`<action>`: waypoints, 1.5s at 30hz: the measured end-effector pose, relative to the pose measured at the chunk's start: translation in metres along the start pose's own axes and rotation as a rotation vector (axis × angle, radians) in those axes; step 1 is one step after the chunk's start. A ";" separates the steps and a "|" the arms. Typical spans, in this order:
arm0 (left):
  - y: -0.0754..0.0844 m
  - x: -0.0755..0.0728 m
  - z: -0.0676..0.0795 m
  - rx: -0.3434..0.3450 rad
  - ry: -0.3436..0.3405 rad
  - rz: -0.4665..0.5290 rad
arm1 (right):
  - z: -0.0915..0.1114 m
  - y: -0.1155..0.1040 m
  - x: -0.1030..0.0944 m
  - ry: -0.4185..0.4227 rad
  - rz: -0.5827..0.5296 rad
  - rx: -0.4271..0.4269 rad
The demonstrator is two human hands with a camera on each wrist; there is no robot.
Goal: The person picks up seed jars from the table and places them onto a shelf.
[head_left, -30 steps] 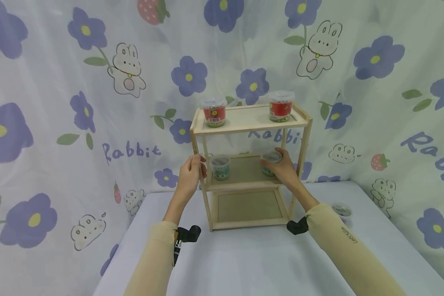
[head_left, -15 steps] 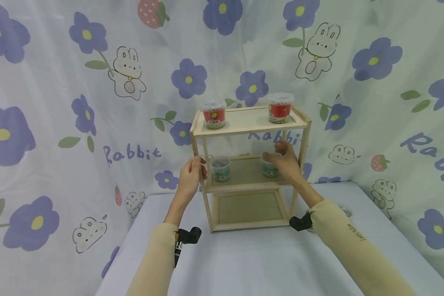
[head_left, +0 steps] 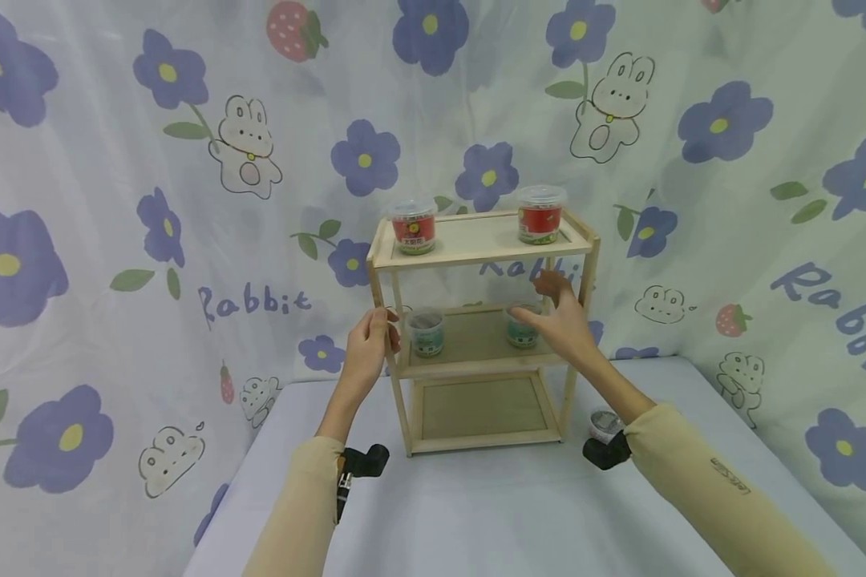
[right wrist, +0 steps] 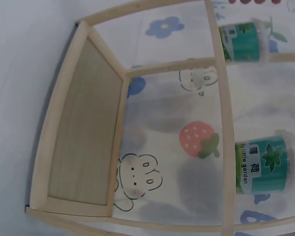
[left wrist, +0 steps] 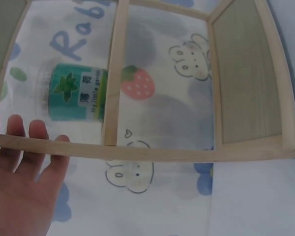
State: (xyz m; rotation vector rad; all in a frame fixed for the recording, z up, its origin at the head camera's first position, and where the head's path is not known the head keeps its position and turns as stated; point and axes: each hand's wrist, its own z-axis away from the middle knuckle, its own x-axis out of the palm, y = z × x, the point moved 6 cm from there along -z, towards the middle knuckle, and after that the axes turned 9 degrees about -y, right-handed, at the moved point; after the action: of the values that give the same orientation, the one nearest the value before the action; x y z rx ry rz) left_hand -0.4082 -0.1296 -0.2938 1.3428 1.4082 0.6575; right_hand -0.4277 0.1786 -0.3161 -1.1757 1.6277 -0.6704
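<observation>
A small wooden shelf rack [head_left: 476, 370] stands on the table. My left hand [head_left: 370, 340] grips its left front post [left wrist: 152, 153], fingers [left wrist: 38, 129] curled behind the wood. Beside that hand, on the middle shelf, sits a teal-labelled clear lidded cup [head_left: 427, 332], printed "My little garden" in the left wrist view. My right hand [head_left: 564, 320] is spread beside a matching teal cup [head_left: 522, 328] at the right of this shelf; its thumb crosses in front of the cup's upper part. I cannot tell whether they touch. The right wrist view shows both teal cups upright, the right one [right wrist: 268, 166] nearer.
Two red-labelled lidded cups, left [head_left: 414, 228] and right [head_left: 540, 216], stand on the top shelf. Another cup [head_left: 606, 426] is on the white table [head_left: 491, 513] right of the rack, partly hidden by the right wrist camera [head_left: 606, 451]. A patterned curtain [head_left: 260, 240] hangs behind.
My right hand has let go of the right teal cup, its fingers spreading and lifting off. That cup stays on the middle shelf. The left hand keeps its grip on the post.
</observation>
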 end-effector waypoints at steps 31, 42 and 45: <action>0.002 0.003 0.002 0.003 0.007 0.005 | 0.118 0.053 -0.062 0.013 -0.195 -0.009; 0.001 0.002 0.001 0.017 0.010 0.011 | 0.146 0.128 -0.057 0.002 -0.078 0.149; 0.001 0.002 0.001 0.018 0.009 0.016 | 0.155 0.147 -0.052 -0.015 -0.046 0.203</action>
State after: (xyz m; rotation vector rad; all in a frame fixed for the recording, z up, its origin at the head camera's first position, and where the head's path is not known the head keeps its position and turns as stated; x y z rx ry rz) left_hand -0.4068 -0.1279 -0.2942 1.3674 1.4152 0.6636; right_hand -0.3377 0.2982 -0.4765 -1.0702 1.4856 -0.8334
